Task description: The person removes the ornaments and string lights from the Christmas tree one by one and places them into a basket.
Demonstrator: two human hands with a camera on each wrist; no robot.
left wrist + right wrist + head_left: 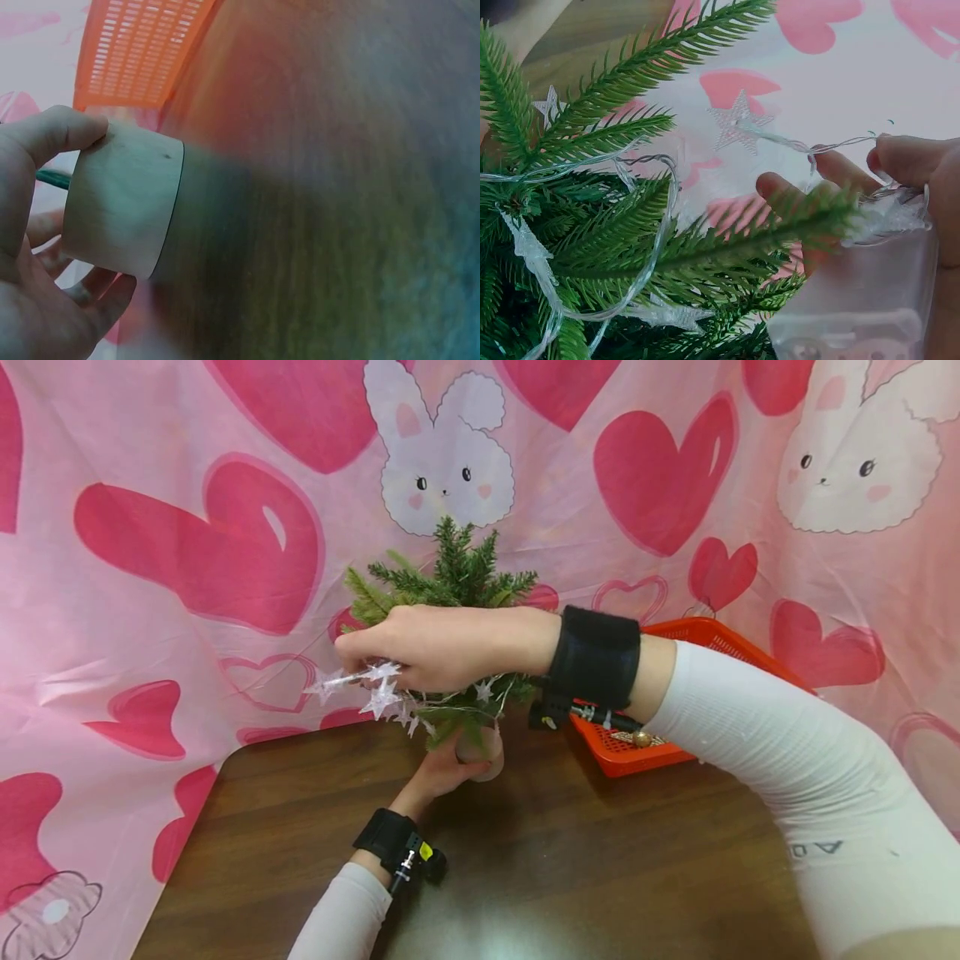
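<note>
A small artificial Christmas tree (453,564) stands on the table, tilted a little. My left hand (438,772) grips its pale round base (124,199), thumb on one side and fingers curled round the other. In front of the branches, my right hand (442,643) holds a string of clear star lights (381,697). The right wrist view shows the thin wire pinched between thumb and finger, with one star (739,126) dangling from it. A translucent box (855,300) lies against that palm. More of the wire loops over the green branches (667,259).
An orange-red perforated basket (622,764) sits at the right behind my right forearm, with a gold ball (642,739) and other small pieces inside. Pink cloth with hearts and rabbits (247,543) hangs behind the brown wooden table (570,852).
</note>
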